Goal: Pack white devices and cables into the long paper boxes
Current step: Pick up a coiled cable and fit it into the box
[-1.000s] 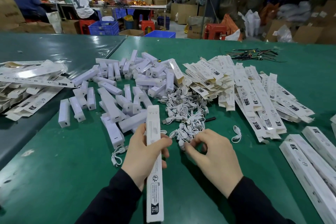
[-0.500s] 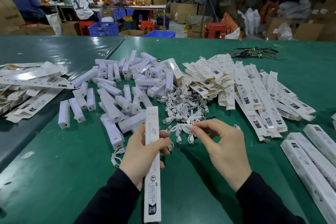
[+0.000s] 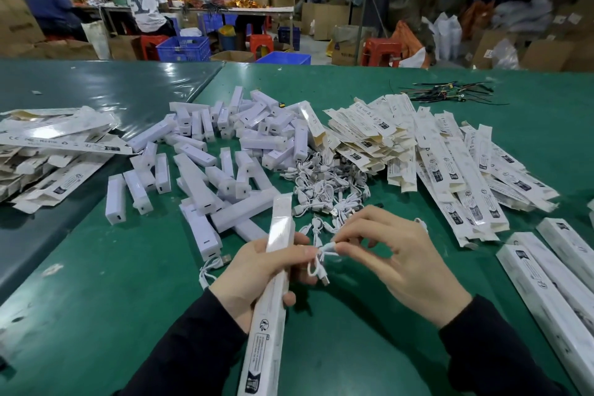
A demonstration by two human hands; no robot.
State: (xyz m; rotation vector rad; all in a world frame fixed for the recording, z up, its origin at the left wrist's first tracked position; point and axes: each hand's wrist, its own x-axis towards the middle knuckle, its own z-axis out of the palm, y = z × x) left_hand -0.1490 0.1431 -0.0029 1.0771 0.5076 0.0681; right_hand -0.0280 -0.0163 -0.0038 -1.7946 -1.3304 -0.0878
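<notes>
My left hand (image 3: 257, 280) grips a long white paper box (image 3: 273, 309), held lengthwise and pointing away from me above the green table. My right hand (image 3: 395, 264) pinches a short coiled white cable (image 3: 319, 262) between thumb and fingertips, right beside the box and touching my left thumb. Behind the hands lies a heap of white cables (image 3: 328, 186). A pile of white devices (image 3: 225, 154) spreads to the left of it. Flat unfolded paper boxes (image 3: 434, 154) are stacked at the right.
Closed long boxes (image 3: 553, 283) lie at the right edge. More flat boxes (image 3: 48, 151) sit on the dark mat at the left. A loose cable (image 3: 209, 267) rests by my left wrist. Dark wires (image 3: 450, 95) lie far right. People work at a table (image 3: 231, 10) behind.
My right hand lifted a single cable out of the heap and brought it left to the box, beside my left thumb. The box tilted slightly in my left hand.
</notes>
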